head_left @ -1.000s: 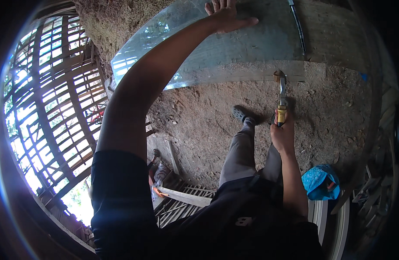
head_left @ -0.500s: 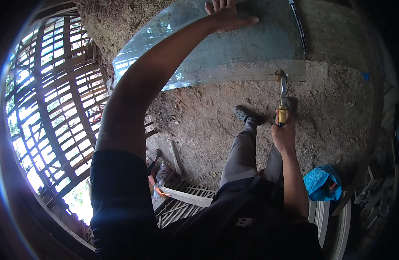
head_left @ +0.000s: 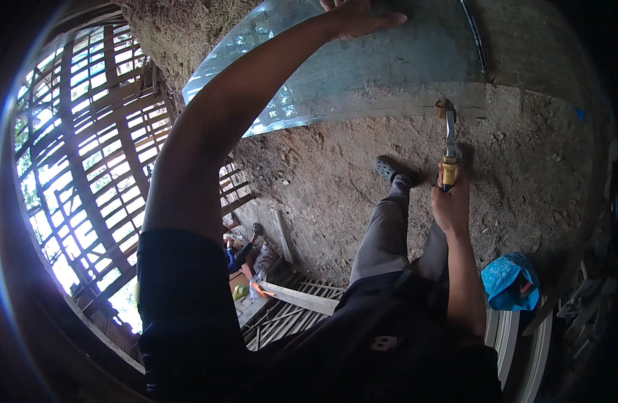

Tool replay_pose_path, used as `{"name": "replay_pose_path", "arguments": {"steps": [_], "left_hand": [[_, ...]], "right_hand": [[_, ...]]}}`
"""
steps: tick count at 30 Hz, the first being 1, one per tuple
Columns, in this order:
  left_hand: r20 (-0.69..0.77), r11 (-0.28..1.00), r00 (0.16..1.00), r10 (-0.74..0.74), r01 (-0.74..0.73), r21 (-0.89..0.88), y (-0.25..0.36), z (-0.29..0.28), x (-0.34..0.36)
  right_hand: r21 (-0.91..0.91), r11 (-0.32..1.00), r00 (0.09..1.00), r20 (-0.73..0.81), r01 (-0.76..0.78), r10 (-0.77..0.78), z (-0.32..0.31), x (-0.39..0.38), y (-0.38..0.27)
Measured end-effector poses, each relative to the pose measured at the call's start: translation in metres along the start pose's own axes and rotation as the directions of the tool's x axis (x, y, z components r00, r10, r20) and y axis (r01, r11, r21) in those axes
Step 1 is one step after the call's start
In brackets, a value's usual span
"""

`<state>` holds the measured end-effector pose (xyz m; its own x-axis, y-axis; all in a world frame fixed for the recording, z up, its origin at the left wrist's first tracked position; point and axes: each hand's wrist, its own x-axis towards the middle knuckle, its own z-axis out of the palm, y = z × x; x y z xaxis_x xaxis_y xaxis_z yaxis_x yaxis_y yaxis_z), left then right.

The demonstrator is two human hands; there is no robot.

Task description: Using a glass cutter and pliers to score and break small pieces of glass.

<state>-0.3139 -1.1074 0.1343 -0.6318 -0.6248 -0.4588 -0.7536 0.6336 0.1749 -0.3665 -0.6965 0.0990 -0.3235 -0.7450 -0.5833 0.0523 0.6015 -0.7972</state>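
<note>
The left hand point(head_left: 355, 15) lies flat and open on the metal sheet point(head_left: 363, 67), near its upper edge. The right hand point(head_left: 449, 201) grips a hammer point(head_left: 449, 144), its head touching the sheet's lower edge.

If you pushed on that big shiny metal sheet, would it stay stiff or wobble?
Probably wobble. The metal sheet looks wide and thin, so it likely flexes; the left hand is pressed flat against it, perhaps steadying it. Its glossy surface may be slippery and its edge sharp. The hammer in the right hand meets its lower edge, where blows would likely make it rattle.
</note>
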Motion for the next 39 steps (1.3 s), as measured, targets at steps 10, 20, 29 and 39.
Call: {"name": "replay_pose_path", "arguments": {"steps": [10,20,29,39], "left_hand": [[-0.004,1.0,1.0,-0.021,0.021,-0.001,-0.002,0.002,0.001],[-0.041,0.999,0.999,-0.033,0.033,-0.02,-0.01,0.009,0.002],[-0.268,0.99,0.96,0.085,-0.112,-0.087,-0.006,0.014,-0.017],[-0.198,0.988,0.98,-0.036,0.004,-0.158,-0.023,-0.014,-0.077]], "right_hand": [[-0.063,0.997,0.999,0.008,-0.048,0.049,-0.004,0.0,-0.001],[-0.073,0.997,1.0,-0.002,0.015,-0.015,-0.018,-0.015,0.0],[-0.12,0.992,0.999,0.019,-0.033,0.035,-0.044,-0.052,-0.013],[-0.045,0.988,0.988,0.046,-0.148,0.15,-0.057,-0.069,-0.028]]}}
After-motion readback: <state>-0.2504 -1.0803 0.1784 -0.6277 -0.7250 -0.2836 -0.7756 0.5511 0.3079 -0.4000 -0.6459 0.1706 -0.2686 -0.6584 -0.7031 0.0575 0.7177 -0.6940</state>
